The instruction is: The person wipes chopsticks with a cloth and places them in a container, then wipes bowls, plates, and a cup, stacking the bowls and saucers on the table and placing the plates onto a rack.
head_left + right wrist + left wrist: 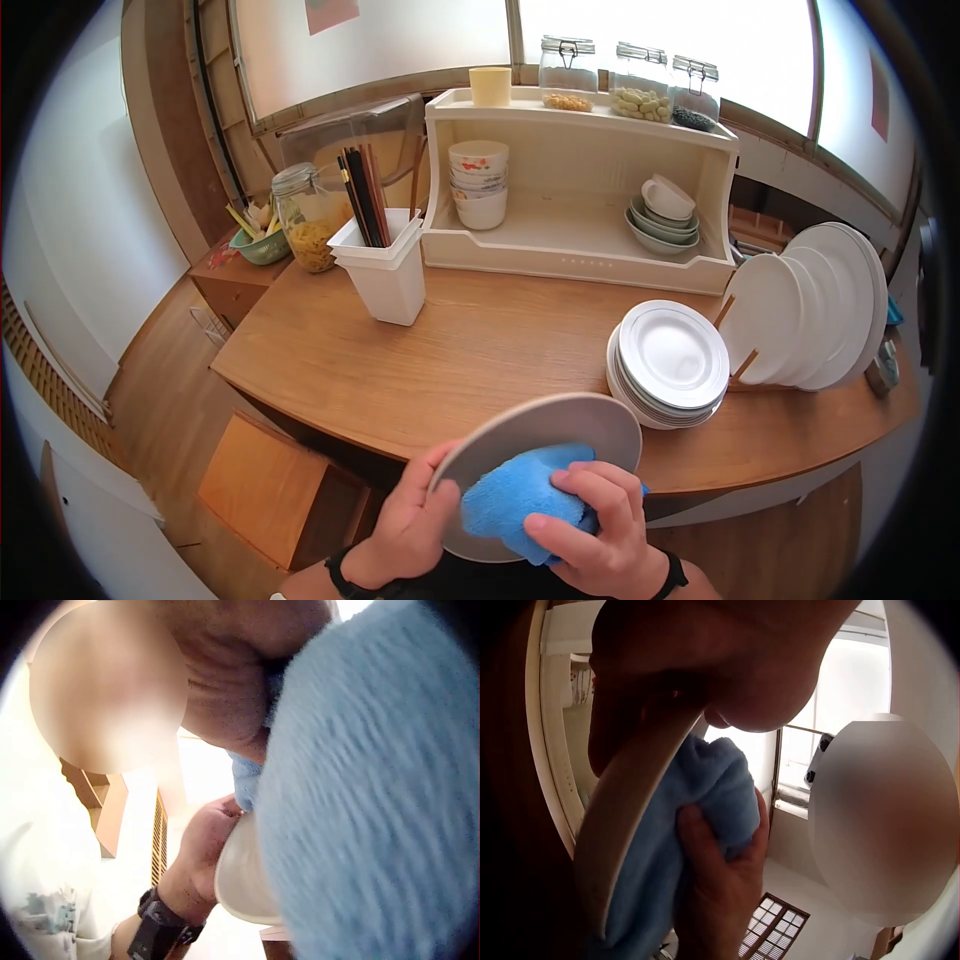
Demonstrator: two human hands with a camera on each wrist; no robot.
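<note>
Tilted over the table's front edge is a large whitish plate (500, 432), its inner face turned up. My left hand (412, 515) grips it at the left rim, the thumb lying over the edge. With my right hand (612, 535) I hold a fluffy blue cloth (520, 500) bunched against the plate's inner face. In the left wrist view the cloth (720, 791) lies along the plate's rim (630, 817), the right hand's (720, 889) fingers on it. The cloth (375, 787) covers much of the right wrist view and hides part of the plate.
Stacked small plates (674, 352) stand just beyond the held plate, beside upright plates (765, 310) in a rack. A white container (385, 280) of chopsticks is at the left. Behind, a cream shelf (580, 262) bears bowls, cups and jars. A wooden stool (265, 485) stands below left.
</note>
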